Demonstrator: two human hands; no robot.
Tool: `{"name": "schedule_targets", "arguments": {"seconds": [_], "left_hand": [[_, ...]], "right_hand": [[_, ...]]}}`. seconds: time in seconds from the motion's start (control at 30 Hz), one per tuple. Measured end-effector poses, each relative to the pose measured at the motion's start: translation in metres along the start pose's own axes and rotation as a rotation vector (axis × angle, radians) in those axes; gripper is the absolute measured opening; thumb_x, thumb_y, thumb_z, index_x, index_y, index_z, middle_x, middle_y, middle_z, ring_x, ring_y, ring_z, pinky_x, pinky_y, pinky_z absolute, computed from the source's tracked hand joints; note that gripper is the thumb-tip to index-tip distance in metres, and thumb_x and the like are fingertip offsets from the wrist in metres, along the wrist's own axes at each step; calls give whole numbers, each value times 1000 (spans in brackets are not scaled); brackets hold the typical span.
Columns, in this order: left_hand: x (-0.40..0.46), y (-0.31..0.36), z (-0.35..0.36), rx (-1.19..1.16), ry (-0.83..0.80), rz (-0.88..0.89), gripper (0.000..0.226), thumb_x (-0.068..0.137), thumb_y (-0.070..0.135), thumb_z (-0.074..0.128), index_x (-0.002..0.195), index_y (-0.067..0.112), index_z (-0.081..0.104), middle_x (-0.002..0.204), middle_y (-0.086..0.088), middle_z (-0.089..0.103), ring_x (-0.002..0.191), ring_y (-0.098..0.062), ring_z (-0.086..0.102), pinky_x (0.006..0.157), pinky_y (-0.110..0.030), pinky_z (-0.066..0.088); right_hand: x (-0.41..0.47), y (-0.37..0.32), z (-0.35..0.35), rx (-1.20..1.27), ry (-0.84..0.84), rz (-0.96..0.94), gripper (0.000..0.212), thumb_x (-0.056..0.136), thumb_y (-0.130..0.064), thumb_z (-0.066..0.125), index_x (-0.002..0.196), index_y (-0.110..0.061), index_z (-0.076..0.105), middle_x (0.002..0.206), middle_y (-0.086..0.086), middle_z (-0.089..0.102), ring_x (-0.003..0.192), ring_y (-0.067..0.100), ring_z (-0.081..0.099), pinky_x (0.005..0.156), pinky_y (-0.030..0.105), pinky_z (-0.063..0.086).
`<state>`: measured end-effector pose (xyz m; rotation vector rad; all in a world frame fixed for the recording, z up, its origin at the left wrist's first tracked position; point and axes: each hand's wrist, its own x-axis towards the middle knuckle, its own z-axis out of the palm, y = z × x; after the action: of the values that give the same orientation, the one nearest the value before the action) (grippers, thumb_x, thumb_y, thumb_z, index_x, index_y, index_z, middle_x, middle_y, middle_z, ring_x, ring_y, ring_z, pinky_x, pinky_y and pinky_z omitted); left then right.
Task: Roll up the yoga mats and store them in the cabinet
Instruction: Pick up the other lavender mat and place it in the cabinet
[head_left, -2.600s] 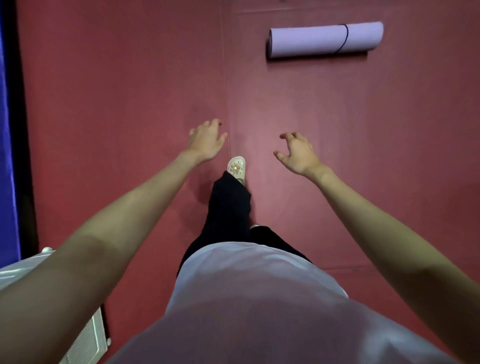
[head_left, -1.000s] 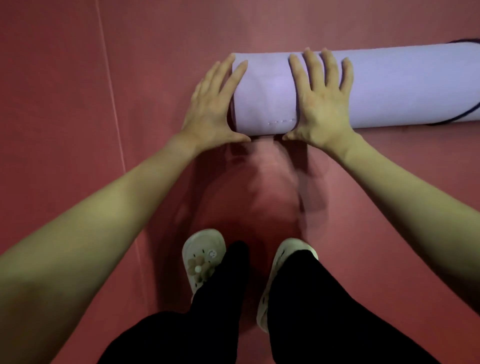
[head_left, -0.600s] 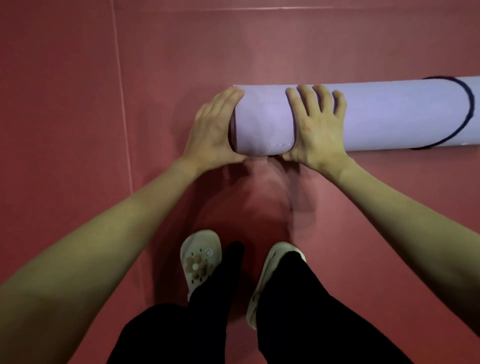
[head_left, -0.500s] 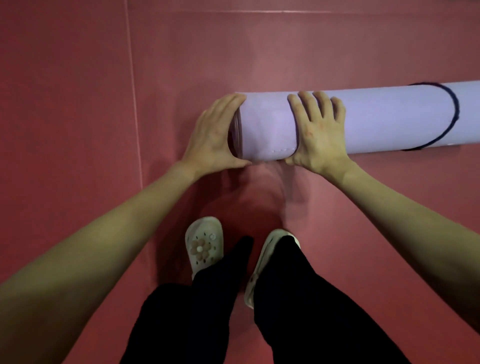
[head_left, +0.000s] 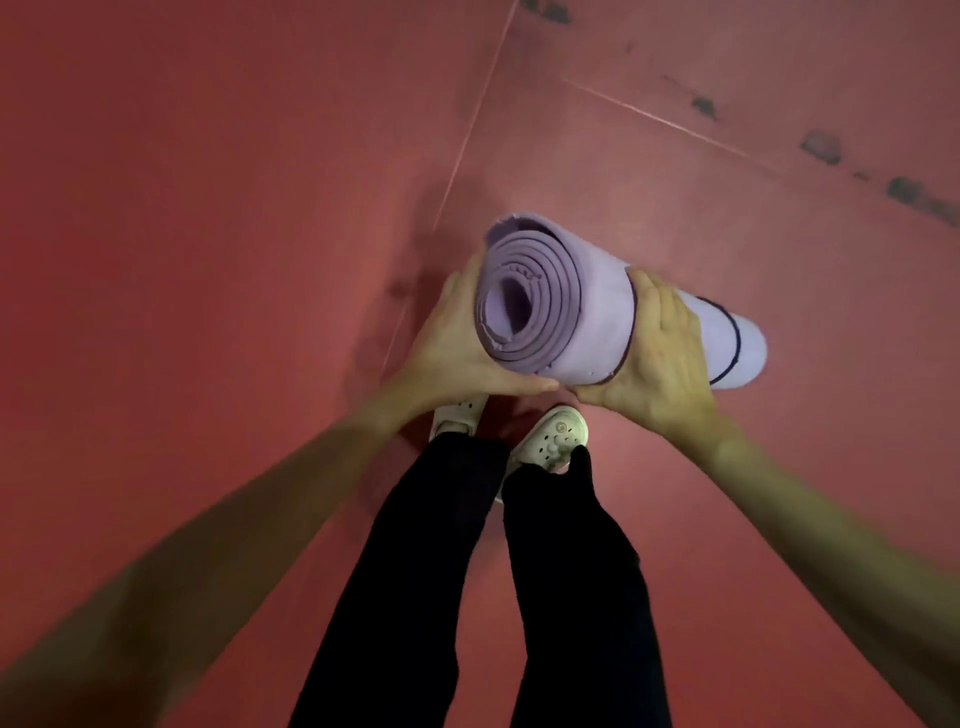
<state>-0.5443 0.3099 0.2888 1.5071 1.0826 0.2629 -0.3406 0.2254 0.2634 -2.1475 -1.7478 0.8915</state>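
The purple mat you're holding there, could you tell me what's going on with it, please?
A person is holding a rolled-up light purple foam yoga mat in both hands, tilted so its spiral end faces the camera. The left hand cups the near end, and the right hand wraps the roll's side. Thin dark elastic bands keep it rolled. The person stands in white clogs on red floor matting. No cabinet is in view.

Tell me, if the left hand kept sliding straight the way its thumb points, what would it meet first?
Most likely the right hand. The left hand grips the rolled purple mat from the left, its thumb reaching rightward beneath the roll, almost touching the right hand's thumb. Whether they already touch is unclear.
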Motion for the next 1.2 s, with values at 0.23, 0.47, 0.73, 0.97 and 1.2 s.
{"name": "schedule_targets", "arguments": {"seconds": [0.23,0.47,0.73,0.97,1.2], "left_hand": [[-133,26,-48,196,348,-118,118,37,49,91,137,16,39,123,11,45,112,-7,50,83,-3,36],[-251,-1,-106,371,563,-279,126,33,59,86,141,16,38,127,5,48,109,-10,52,83,-40,53],[-444,-76,-181,323,724,-377,132,34,70,77,145,15,32,127,2,45,108,-13,50,79,-33,44],[-632,-145,-222,225,855,-534,125,36,58,84,143,24,30,117,14,39,94,-3,48,74,-27,38],[-761,-192,-243,161,1034,-665,130,33,69,80,145,24,31,131,7,42,111,-12,52,81,-39,46]], "right_hand": [[-32,-108,13,284,-130,-221,120,52,-66,84,143,-4,36,137,9,47,126,27,49,98,50,43],[-67,-233,57,473,-192,-432,103,52,-45,93,136,-15,39,130,-26,44,119,0,49,92,44,49],[-153,-382,177,369,-299,-626,109,52,-49,93,134,3,43,128,11,53,117,25,54,93,48,46],[-261,-522,285,466,-506,-721,94,51,-48,92,125,-4,52,113,10,62,106,26,62,87,46,49],[-329,-629,362,408,-708,-820,73,54,-42,92,113,-16,57,104,2,65,98,22,65,79,44,51]]}}
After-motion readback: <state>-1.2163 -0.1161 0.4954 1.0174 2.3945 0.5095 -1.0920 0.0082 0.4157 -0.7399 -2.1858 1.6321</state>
